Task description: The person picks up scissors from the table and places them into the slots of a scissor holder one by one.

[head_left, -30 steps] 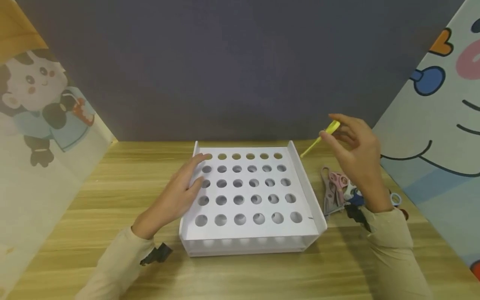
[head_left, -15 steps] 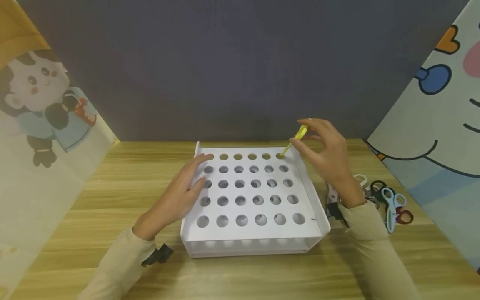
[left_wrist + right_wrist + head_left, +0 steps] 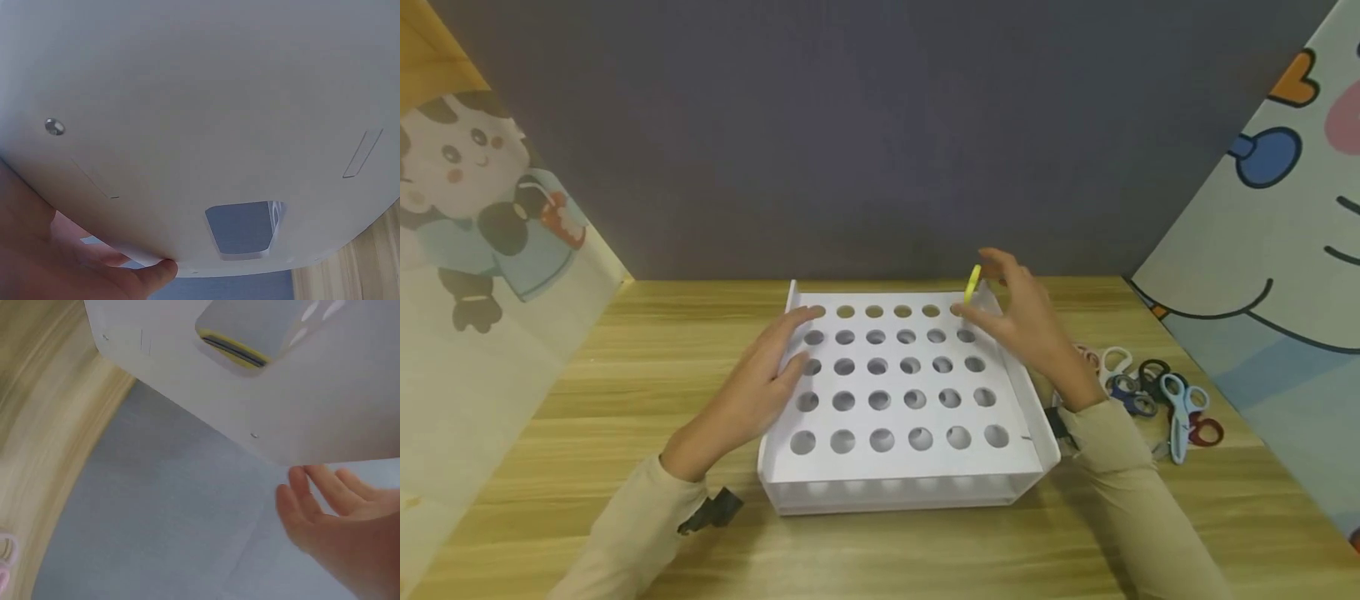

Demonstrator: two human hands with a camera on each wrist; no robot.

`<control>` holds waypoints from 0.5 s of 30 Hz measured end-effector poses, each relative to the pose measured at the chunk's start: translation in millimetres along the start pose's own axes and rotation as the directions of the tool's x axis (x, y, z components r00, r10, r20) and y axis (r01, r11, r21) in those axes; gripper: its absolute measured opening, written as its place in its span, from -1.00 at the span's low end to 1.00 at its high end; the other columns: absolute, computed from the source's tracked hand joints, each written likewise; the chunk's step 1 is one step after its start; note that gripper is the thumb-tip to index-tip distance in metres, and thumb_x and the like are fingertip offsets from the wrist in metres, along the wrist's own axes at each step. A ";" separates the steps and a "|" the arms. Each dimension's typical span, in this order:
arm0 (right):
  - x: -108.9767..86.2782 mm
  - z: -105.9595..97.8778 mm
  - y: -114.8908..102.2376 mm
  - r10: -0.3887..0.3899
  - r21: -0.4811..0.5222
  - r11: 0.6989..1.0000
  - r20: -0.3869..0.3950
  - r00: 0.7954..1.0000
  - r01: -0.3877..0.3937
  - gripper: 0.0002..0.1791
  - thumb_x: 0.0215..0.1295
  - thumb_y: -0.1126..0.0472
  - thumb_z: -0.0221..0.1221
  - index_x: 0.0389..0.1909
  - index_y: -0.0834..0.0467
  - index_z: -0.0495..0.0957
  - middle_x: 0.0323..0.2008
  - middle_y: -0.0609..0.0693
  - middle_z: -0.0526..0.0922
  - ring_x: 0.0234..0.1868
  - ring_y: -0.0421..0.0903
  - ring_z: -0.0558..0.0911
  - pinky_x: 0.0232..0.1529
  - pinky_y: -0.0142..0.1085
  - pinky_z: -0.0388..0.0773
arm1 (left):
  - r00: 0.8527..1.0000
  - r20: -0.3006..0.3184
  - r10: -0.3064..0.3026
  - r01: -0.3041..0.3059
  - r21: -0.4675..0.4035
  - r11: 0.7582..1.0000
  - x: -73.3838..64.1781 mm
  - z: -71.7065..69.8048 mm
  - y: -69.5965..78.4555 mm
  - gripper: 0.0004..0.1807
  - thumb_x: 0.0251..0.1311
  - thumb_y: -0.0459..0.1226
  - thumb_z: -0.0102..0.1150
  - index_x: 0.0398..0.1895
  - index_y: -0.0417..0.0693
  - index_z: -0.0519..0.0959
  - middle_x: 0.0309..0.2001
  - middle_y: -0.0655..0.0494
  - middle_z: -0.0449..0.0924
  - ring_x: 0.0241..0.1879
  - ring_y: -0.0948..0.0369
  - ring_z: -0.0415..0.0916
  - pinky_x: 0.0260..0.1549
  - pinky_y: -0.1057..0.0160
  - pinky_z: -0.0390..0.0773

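A yellow handle [image 3: 972, 285] stands at the rack's [image 3: 898, 419] far right corner.
The left hand [image 3: 754, 387], fingers extended, rests on the rack's left edge; the right hand's [image 3: 1028, 317] fingers part around the handle, grip unclear.

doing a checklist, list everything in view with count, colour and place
Table: one, tan wood grain, foreground.
Rack: one, white with holes, centre of table.
Slim tool: one, yellow, by the rack's far right hole; kind unclear.
Scissors: roughly six, overlapping; pink, white, black, red and blues; right of rack.
Back wall: one, dark grey, beyond the table.
Side walls: two, pale with cartoons, left and right.
Sleeves: two, beige, on the forearms.
Strips: two, black, one by each sleeve.
Left hand: one, bare, touching the rack's left side.
Right hand: one, bare, at the slim tool; grip unclear.
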State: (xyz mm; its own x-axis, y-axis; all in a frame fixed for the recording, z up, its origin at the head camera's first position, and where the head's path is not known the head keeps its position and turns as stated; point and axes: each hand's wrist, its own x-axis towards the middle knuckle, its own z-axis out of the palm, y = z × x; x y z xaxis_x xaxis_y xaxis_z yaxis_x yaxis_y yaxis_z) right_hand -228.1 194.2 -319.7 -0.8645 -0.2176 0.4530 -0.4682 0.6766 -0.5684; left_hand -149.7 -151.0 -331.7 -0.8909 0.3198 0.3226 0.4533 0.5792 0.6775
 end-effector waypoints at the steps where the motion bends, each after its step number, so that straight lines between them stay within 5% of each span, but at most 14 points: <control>1: 0.1 0.2 0.5 0.011 -0.017 1.000 0.020 1.000 -0.011 -0.13 0.14 0.04 0.44 0.41 0.19 0.27 0.16 0.20 0.56 0.22 0.18 0.43 0.29 0.18 0.24 | 1.000 -0.001 0.008 -0.008 0.000 1.000 0.2 0.2 -0.1 -0.43 0.40 -0.41 -0.04 0.47 -0.04 0.24 0.49 -0.04 0.19 0.51 0.00 0.01 0.47 -0.14 -0.01; 7: -0.9 -0.6 1.4 0.052 -0.076 0.996 0.104 0.993 -0.045 -0.25 0.17 0.08 0.41 0.34 0.22 0.39 0.23 0.22 0.52 0.31 0.22 0.34 0.32 0.24 0.23 | 0.999 -0.007 0.049 -0.049 -0.002 0.999 0.9 1.4 -1.0 -0.45 0.39 -0.43 -0.04 0.45 -0.12 0.26 0.47 -0.06 0.23 0.51 -0.01 0.03 0.47 -0.12 -0.01; 15: -1.6 -0.6 2.3 0.047 -0.088 0.996 0.177 0.983 -0.032 -0.23 0.31 -0.05 0.28 0.45 0.16 0.28 0.34 0.20 0.41 0.41 0.21 0.23 0.37 0.28 0.16 | 0.998 -0.012 0.061 -0.061 -0.001 0.998 -0.3 0.8 -3.1 -0.47 0.40 -0.43 -0.04 0.43 -0.14 0.28 0.46 -0.05 0.24 0.51 -0.05 0.03 0.47 -0.13 -0.02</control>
State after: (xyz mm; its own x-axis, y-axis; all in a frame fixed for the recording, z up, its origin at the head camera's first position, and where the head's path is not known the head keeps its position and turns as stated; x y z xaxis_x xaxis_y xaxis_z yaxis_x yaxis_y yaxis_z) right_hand -227.7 196.5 -321.4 -0.9043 -0.3064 0.2973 -0.4224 0.7426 -0.5197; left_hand -150.9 -152.2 -334.4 -0.8620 0.3454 0.3710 0.5065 0.5581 0.6572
